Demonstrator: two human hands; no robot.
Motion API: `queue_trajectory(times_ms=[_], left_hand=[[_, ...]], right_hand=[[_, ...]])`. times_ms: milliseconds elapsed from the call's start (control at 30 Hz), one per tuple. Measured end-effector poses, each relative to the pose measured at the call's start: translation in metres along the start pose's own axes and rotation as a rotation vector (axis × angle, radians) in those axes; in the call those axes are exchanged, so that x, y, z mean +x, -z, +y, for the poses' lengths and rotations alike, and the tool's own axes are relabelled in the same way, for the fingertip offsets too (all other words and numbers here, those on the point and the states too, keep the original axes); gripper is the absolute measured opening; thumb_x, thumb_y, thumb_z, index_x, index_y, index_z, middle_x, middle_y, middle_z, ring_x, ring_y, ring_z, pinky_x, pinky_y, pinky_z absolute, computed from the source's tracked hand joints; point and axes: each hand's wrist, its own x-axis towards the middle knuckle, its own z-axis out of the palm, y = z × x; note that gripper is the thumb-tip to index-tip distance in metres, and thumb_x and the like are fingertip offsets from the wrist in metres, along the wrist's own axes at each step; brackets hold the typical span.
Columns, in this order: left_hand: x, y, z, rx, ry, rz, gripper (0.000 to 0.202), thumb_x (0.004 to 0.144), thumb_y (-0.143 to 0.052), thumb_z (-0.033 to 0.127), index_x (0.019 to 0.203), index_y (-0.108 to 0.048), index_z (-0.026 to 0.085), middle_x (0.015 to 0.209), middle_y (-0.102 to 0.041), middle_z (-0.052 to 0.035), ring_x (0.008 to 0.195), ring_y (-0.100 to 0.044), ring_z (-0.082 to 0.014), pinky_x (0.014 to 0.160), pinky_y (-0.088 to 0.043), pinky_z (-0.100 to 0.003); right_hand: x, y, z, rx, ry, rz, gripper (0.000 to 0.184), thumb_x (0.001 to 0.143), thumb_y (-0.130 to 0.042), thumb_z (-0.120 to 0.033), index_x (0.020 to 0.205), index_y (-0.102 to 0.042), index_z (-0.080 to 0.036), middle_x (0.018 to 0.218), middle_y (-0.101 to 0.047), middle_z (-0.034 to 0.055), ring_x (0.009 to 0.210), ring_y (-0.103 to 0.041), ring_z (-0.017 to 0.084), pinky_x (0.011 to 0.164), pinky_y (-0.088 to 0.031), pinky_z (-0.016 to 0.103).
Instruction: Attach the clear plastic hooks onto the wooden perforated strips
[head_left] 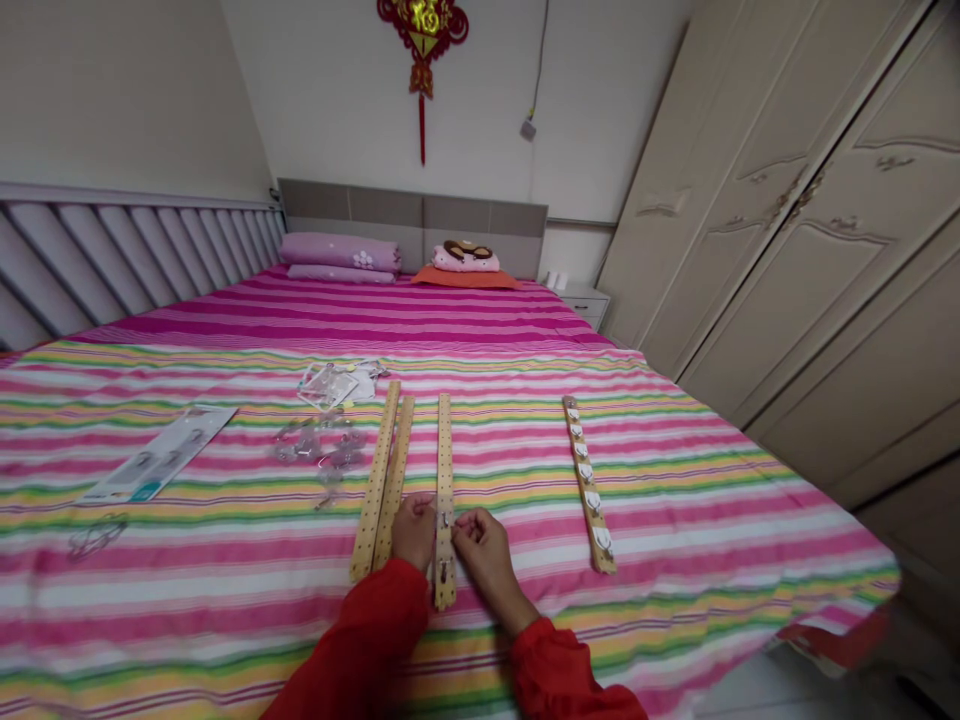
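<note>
I work on the wooden strip (445, 455), which lies on the bed (675, 470) along its length. My left hand (414, 530) has its fingers curled closed on the near part of the strip, at its left edge. My right hand (484, 545) pinches a small hook (444, 520) on the strip. Left of the strip lie two more strips (382, 480), touching each other. Well right of it lies a strip with white hooks (589, 485).
</note>
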Motion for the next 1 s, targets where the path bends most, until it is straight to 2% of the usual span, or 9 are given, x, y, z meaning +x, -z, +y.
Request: queue_trajectory(times_ms=[200,467,767,1000], left_hand=[[-0.005,-0.003,0.004,0.029,-0.007,0.054,0.007,0.062,-0.055,0.012,0.066,-0.057,0.017,0.06,-0.061,-0.0007,0.06,-0.061,-0.0145,0.061,-0.049,-0.026],[-0.013,-0.002,0.016,0.089,0.017,0.06,0.015,0.064,-0.052,0.004,0.069,-0.055,0.019,0.058,-0.058,0.0015,0.057,-0.059,-0.0139,0.059,-0.047,-0.024],[-0.002,-0.002,0.0,0.139,-0.008,0.012,0.012,0.068,-0.054,0.008,0.076,-0.056,0.017,0.06,-0.056,0.0021,0.06,-0.058,-0.0137,0.062,-0.047,-0.025],[0.006,0.001,-0.002,0.194,0.01,-0.026,0.018,0.067,-0.06,0.014,0.084,-0.056,0.016,0.064,-0.055,0.0019,0.062,-0.059,-0.0144,0.063,-0.048,-0.027]], right_hand=[[0.0,-0.001,0.001,-0.006,0.015,0.014,0.008,0.062,-0.061,-0.025,0.065,-0.056,-0.019,0.053,-0.05,-0.005,0.049,-0.044,0.011,0.045,-0.036,0.022],[0.0,-0.001,-0.001,-0.041,0.019,0.031,0.007,0.063,-0.06,-0.025,0.064,-0.055,-0.019,0.055,-0.05,-0.0047,0.05,-0.045,0.012,0.048,-0.037,0.022],[0.001,-0.002,-0.003,-0.034,-0.006,0.035,0.008,0.064,-0.059,-0.026,0.064,-0.054,-0.019,0.056,-0.053,-0.0035,0.054,-0.05,0.014,0.051,-0.04,0.024],[0.003,-0.003,-0.001,-0.045,-0.021,0.051,0.007,0.063,-0.058,-0.024,0.061,-0.053,-0.021,0.053,-0.051,-0.0045,0.051,-0.048,0.014,0.049,-0.039,0.024]])
